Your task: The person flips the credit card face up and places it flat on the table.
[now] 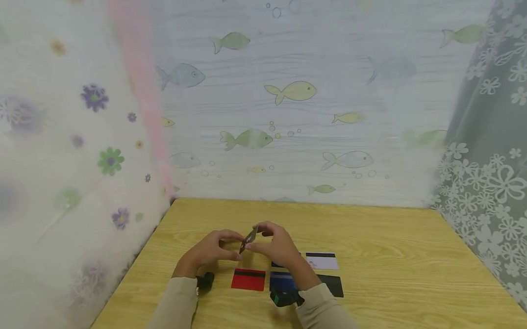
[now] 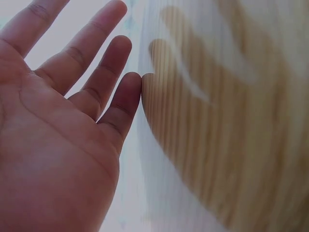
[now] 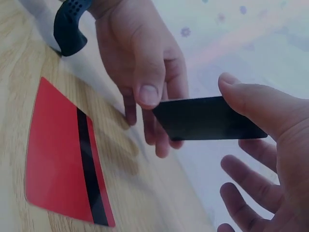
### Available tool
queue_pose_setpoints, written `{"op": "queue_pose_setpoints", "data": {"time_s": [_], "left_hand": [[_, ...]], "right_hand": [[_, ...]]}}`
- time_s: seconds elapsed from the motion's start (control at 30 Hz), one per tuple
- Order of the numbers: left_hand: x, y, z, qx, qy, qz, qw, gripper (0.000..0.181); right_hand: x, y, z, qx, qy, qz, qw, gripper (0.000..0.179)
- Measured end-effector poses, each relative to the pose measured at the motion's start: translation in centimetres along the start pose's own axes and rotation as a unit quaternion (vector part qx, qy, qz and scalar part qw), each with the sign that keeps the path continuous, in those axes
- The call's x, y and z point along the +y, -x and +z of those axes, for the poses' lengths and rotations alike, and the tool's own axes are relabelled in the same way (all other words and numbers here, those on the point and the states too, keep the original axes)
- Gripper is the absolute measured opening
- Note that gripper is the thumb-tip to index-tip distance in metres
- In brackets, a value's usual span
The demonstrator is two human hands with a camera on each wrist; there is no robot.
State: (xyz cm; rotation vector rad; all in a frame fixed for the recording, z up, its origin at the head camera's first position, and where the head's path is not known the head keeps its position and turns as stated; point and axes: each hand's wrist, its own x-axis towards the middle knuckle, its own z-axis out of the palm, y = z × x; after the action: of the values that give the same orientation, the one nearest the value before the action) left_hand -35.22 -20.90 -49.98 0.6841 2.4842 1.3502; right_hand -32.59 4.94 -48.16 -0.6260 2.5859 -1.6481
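Observation:
My right hand pinches a dark plastic card between thumb and fingers, holding it tilted above the table. At the card's other end is my left hand, its thumb tip right at one corner and its fingertips close beyond the edge. Straight, spread fingers show in the left wrist view, where the left thumb is out of frame. On the table below lies a red card with a black stripe. A blue card lies beside it, partly covered by my right wrist.
Right of my right wrist lie a white card with a black stripe and a black card. Another dark card is mostly hidden under my right hand. The wooden table meets patterned curtains at its back and sides.

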Motion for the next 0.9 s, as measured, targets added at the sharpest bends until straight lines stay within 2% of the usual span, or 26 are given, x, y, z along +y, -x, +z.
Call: {"op": "queue_pose_setpoints", "data": {"time_s": [0.27, 0.4, 0.53, 0.77, 0.9], "left_hand": [[-0.2, 0.2, -0.1, 0.009, 0.008, -0.003, 0.9999, 0.046], [-0.3, 0.3, -0.2, 0.013, 0.007, -0.006, 0.9999, 0.045], [-0.3, 0.4, -0.2, 0.016, 0.007, -0.013, 0.9998, 0.044], [-0.4, 0.4, -0.2, 0.019, -0.012, -0.020, 0.9995, 0.046], [-0.4, 0.2, -0.3, 0.019, -0.029, -0.018, 0.9992, 0.047]], "right_hand": [[0.6, 0.6, -0.5, 0.012, 0.035, 0.023, 0.9990, 0.058], [1.0, 0.9, -0.7, 0.016, 0.053, 0.006, 0.9984, 0.062], [1.4, 1.2, -0.9, 0.023, 0.086, -0.017, 0.9959, 0.057], [3.2, 1.6, -1.2, 0.024, 0.206, -0.008, 0.9783, 0.049], [3.6, 1.8, -1.3, 0.014, 0.241, -0.005, 0.9705, 0.052]]}}
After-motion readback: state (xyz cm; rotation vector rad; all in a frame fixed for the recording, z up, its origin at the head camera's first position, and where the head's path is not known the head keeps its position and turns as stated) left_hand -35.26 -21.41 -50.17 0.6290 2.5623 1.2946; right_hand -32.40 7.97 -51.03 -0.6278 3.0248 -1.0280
